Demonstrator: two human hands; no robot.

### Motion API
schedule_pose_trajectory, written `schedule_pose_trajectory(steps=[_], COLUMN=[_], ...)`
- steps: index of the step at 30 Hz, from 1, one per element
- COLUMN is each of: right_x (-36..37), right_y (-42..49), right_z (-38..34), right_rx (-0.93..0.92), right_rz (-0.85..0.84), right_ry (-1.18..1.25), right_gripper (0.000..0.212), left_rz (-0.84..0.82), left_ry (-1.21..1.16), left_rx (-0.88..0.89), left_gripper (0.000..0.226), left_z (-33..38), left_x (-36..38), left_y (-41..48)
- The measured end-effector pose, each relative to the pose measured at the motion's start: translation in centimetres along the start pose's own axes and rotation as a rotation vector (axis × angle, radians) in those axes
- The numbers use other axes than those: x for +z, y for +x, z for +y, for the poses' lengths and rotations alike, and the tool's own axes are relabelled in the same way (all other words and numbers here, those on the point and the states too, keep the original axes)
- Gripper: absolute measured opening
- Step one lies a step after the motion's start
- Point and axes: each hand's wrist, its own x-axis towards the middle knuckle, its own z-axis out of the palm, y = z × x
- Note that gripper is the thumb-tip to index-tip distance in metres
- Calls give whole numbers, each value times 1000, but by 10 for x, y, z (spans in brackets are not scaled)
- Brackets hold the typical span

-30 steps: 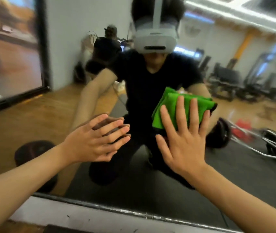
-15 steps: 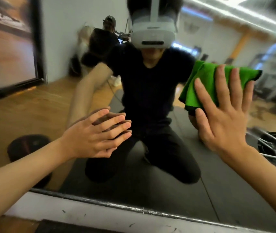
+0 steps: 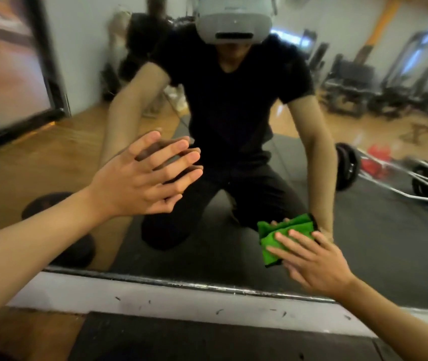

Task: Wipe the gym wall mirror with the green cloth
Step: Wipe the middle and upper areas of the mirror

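Mid-wipe, I judge: my flat right hand [image 3: 317,264] presses the green cloth [image 3: 275,241] at five o'clock on the mirror [image 3: 364,230], spread left hand [image 3: 140,183] bracing, upper glass seemingly left.

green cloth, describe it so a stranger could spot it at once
Find the large gym wall mirror filling the view, then look low on its right side, just above the bottom edge. There the right hand presses a folded bright green cloth flat against the glass. Nothing else here is vivid green.

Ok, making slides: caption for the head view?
Right hand presses green cloth low on mirror; left hand flat against it.
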Motion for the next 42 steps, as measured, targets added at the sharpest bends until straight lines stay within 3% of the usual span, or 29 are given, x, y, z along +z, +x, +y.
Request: schedule_pose_trajectory(steps=[4, 8, 10, 13, 15, 17, 19, 22, 26, 28, 31, 35, 38, 42], right_x=[-39, -22, 2, 17, 12, -1, -30, -98, -124, -98, -41, -14, -31, -85], right_y=[27, 33, 12, -20, -15, 16, 65, 143, 194, 183, 123, 65, 68, 94], right_z=[69, 19, -38, -89, -79, -48, -7, 50, 45, -1, -68, -55, -4, 95], right_rx=[208, 492, 390, 24, -96, -152, -49, 271, 618, 531, 124, -227, -210, 23], right_rz=[213, 223, 77, -238, -280, -174, 11, 267, 388, 315, 53, -104, -26, 195], right_ry=[15, 79, 121, 84, 93, 126, 138, 125, 154, 137, 65, -104, -141, -95], right_gripper=[59, 60, 64, 77, 70, 62, 62, 61, 62, 66, 73, 71, 62, 59], left_rz=[15, 24, 23, 11, 8, 0, -3, 6, 14, 19, 22, 23, 21, 6], left_ry=[1, -10, -6, -2, 4, 10, 22, 24, 23, 20, -3, -1, 0, 3], left_rx=[-8, -26, -16, 4, 3, 6, 7, 3, 10, 4, 16, 19, 21, 35], left_gripper=[67, 70, 69, 66, 66, 66, 67, 67, 64, 64, 63, 62, 61, 61], left_z=[2, 2, 3, 1, 2, 3, 2, 3, 2, 3, 3, -2, 0, 2], left_x=[0, -1, -2, -3, -3, -3, -2, -1, -1, -2, -4, -4, -2, -4], left_y=[-1, 3, 5, 6, 4, 2, 1, 2, 2, 3, 4, 2, 1, 1])
